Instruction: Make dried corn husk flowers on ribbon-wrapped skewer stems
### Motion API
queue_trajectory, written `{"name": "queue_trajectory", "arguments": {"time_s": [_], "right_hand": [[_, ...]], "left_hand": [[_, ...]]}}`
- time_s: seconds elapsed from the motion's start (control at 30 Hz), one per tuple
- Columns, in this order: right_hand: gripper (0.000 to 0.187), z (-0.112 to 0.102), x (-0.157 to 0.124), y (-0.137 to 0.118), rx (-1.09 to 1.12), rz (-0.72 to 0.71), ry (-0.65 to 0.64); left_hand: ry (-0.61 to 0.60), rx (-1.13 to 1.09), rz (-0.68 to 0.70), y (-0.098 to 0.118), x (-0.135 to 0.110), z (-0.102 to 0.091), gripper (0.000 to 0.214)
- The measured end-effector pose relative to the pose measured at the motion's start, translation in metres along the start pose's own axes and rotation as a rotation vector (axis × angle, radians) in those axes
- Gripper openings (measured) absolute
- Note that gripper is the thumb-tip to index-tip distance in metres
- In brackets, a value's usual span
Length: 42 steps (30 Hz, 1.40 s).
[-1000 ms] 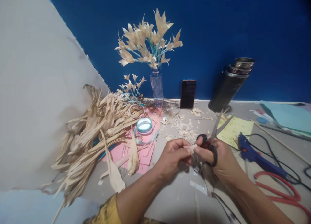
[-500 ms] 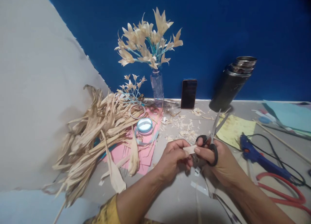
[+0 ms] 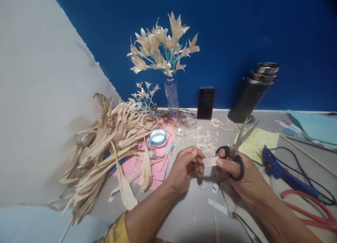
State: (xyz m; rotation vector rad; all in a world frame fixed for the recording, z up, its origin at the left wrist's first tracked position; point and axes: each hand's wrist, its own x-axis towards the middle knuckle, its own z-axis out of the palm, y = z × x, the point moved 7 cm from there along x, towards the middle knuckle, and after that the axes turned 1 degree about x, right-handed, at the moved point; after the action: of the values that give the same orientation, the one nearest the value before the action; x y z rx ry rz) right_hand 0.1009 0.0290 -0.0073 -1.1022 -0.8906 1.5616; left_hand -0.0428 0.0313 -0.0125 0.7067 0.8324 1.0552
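Observation:
My right hand [image 3: 244,169] has the black-handled scissors [image 3: 239,148] hooked on its fingers, with the blades apart and pointing up and away. Between that hand's thumb and forefinger is pinched a small pale strip of corn husk [image 3: 210,161]. My left hand [image 3: 185,165] is beside the strip's left end, its thumb lifted and its fingers loosely curled; whether a fingertip touches the strip is hard to tell. Small husk scraps [image 3: 204,146] lie on the table just beyond both hands.
Dried corn husks [image 3: 105,144] are heaped at left beside pink paper [image 3: 159,171] and a ribbon roll [image 3: 158,137]. Behind stand a vase of husk flowers [image 3: 171,99], a phone [image 3: 205,103] and a flask [image 3: 249,95]. A blue glue gun [image 3: 281,171] and red-handled tool [image 3: 310,206] lie right.
My left thumb has lifted off the husk strip and that hand's fingers have loosened. My right hand has moved slightly right with the strip and scissors.

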Motion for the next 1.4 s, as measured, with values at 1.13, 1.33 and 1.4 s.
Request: {"name": "queue_trajectory", "arguments": {"time_s": [1.13,1.33,1.4], "right_hand": [[0.026,0.022,-0.007,0.000,0.032,0.025,-0.182],[0.029,0.026,-0.008,-0.003,0.144,0.022,-0.237],[0.030,0.027,-0.008,-0.004,0.169,0.028,-0.244]], "left_hand": [[-0.225,-0.051,-0.042,-0.015,-0.006,0.018,0.042],[-0.374,-0.098,-0.094,-0.011,-0.009,0.023,0.046],[-0.355,-0.141,-0.090,-0.008,-0.010,0.023,0.048]]}}
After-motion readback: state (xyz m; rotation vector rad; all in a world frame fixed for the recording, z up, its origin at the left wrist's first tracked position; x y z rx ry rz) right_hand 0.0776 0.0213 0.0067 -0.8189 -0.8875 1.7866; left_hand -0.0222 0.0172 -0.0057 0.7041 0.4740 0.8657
